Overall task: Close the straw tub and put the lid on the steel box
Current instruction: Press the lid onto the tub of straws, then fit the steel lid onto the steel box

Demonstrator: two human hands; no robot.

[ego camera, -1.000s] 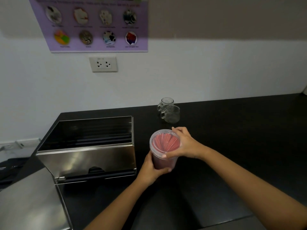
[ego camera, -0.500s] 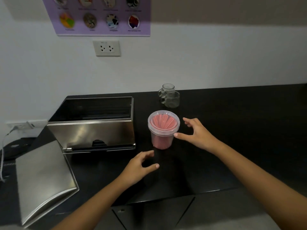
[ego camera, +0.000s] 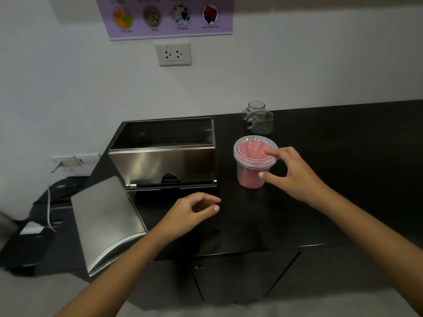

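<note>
tub [ego camera: 253,170] lid maybe not snapped; both hands empty, right [ego camera: 290,177] fingertip on it, left [ego camera: 190,213] loose, could pop

I see a brushed, shiny steel box [ego camera: 162,164] and its matching steel lid [ego camera: 107,221] on a smooth black desk [ego camera: 343,179]. The straw tub [ego camera: 251,177] looks like clear, glossy plastic; two mugs [ego camera: 259,120] are clear glass.

Poster [ego camera: 169,17] top cropped (captions illegibly small)
</note>
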